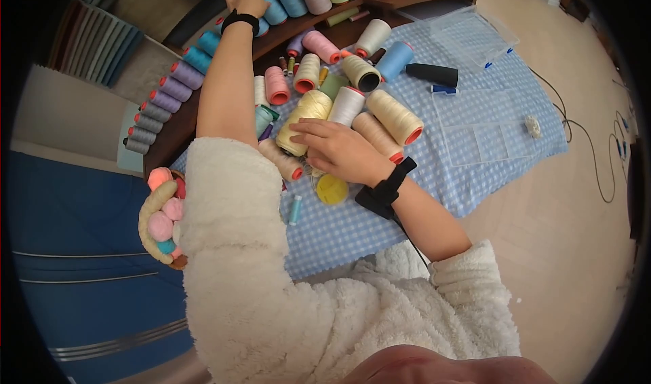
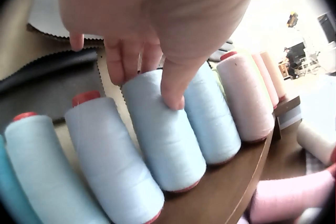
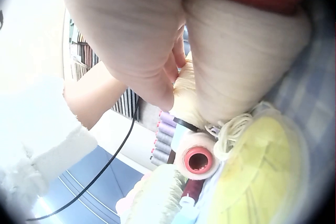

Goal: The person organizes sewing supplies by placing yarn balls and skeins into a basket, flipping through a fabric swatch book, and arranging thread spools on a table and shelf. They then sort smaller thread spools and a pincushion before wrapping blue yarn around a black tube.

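My left hand (image 1: pixel 248 1) reaches to the row of thread cones on the curved wooden shelf (image 1: pixel 281 36). In the left wrist view its thumb lies on the near side of a light blue thread cone (image 2: pixel 165 132), with the fingers behind the top; the cone stands upright between its neighbours. On the cloth, my right hand (image 1: pixel 344 155) rests over a pale yellow thread cone (image 1: pixel 310 109), fingers laid across its side. A cream thread cone (image 1: pixel 395 116) and a peach one (image 1: pixel 377 137) lie beside that hand. A yellow disc (image 1: pixel 331 189) is below it.
Many cones and small spools lie heaped on the blue checked cloth (image 1: pixel 366 231). Purple cones (image 1: pixel 187 75) and grey ones line the shelf's left side. A clear plastic box (image 1: pixel 471 38) and a black cylinder (image 1: pixel 432 74) are at right. A basket of pompoms (image 1: pixel 157 207) stands at left.
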Available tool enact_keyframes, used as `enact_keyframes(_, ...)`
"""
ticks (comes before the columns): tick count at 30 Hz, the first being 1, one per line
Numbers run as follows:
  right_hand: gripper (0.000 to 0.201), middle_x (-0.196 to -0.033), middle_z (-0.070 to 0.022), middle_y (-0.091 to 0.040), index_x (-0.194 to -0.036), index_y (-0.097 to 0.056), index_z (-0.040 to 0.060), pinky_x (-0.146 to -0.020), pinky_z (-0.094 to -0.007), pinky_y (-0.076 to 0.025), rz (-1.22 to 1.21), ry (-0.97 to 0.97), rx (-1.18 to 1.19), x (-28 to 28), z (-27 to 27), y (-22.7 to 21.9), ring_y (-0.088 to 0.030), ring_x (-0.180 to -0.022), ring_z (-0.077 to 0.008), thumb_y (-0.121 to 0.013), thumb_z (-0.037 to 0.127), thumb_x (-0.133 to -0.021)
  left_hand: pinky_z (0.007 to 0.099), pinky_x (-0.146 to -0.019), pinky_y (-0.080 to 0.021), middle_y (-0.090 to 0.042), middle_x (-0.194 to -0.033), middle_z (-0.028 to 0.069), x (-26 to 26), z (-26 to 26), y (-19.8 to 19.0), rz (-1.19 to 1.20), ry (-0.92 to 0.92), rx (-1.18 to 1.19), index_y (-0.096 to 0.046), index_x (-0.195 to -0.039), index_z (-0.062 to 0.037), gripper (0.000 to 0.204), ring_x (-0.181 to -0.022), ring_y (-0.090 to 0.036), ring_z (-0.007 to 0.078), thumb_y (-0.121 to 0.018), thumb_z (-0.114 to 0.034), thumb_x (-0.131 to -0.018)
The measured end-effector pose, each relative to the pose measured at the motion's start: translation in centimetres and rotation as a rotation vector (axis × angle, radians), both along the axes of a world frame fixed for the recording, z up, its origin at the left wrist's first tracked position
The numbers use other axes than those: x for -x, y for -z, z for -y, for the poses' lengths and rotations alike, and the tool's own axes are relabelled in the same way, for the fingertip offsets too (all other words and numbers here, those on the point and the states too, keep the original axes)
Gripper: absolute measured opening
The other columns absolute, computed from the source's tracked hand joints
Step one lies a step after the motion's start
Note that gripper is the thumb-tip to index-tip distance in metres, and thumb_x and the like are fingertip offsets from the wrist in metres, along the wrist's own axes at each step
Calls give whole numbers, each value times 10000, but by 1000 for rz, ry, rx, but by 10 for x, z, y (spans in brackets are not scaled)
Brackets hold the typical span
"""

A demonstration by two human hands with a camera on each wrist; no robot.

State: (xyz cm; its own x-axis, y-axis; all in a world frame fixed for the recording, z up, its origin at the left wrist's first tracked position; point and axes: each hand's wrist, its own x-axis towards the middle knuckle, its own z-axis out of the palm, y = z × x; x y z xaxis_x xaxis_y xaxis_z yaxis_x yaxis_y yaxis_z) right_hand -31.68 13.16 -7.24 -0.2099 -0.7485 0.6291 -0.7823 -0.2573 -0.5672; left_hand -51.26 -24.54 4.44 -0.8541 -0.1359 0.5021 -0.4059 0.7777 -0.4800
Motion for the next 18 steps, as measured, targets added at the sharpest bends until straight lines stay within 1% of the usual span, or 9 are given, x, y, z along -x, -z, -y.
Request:
enact_keyframes(3,424,-1428,-122,-545,-1249,-608,29,-1101,-439,-427,-10,7,-7,0,0,1,-525,-1301,-314,-673,64,-832,631,-998,-392,-717,-1159,57,-3,10,17,-199,200,141,-693,-1178,-223,340,-1186,-617,260,-712,-374,-874)
enact_keyframes(6,429,-1436,-117,-539,-1253,-606,34,-1102,-437,-425,2,3,-15,0,-2,-1,-522,-1306,-311,-675,67,-831,517,-1094,-361,-640,-1296,128,-38,-45,-11,-63,115,-133,-600,-1324,-86,538,-1307,-500,296,-757,-228,-829)
enact_keyframes(9,435,-1438,-114,-536,-1255,-605,39,-1103,-436,-424,-1,3,-12,0,-1,0,-517,-1312,-308,-679,70,-828,465,-1070,-394,-652,-1219,130,-36,-46,-12,-295,167,-186,-613,-1297,-96,489,-1276,-520,287,-743,-189,-834)
enact_keyframes(10,436,-1437,-114,-537,-1255,-606,40,-1104,-436,-423,-1,5,-10,1,-1,0,-515,-1314,-307,-680,70,-826,445,-1060,-412,-642,-1172,147,-37,-48,-11,-317,232,-265,-624,-1233,-63,427,-1239,-536,315,-737,-191,-842)
enact_keyframes(13,436,-1433,-114,-539,-1253,-607,42,-1105,-436,-423,2,7,-10,0,-1,2,-513,-1316,-308,-681,70,-824,552,-791,-532,-746,-892,94,-54,-74,10,-252,294,-367,-715,-1011,-212,192,-903,-706,344,-647,-340,-885)
enact_keyframes(14,435,-1432,-115,-540,-1252,-608,42,-1104,-436,-424,-1,9,-9,0,-1,2,-515,-1314,-309,-680,70,-824,512,-632,-548,-700,-696,106,-60,-79,20,-254,436,-339,-694,-902,-192,162,-706,-685,402,-597,-320,-882)
enact_keyframes(15,433,-1431,-115,-540,-1251,-608,42,-1103,-435,-425,-4,12,-9,0,0,2,-517,-1312,-311,-678,69,-825,502,-728,-560,-732,-817,124,-75,-95,20,-95,409,-479,-717,-970,-200,180,-814,-700,393,-609,-309,-876)
enact_keyframes(17,432,-1431,-117,-541,-1252,-610,42,-1100,-436,-429,-7,11,-4,1,-2,0,-522,-1307,-314,-675,68,-827,476,-809,-564,-741,-957,147,-70,-70,54,98,451,-602,-731,-1055,-213,225,-915,-700,387,-629,-261,-861)
enact_keyframes(18,431,-1431,-119,-541,-1253,-611,42,-1098,-436,-431,-8,6,-3,0,-2,0,-524,-1305,-316,-673,68,-827,452,-819,-563,-735,-1001,171,-74,-68,63,208,394,-630,-717,-1118,-173,280,-928,-707,373,-616,-178,-857)
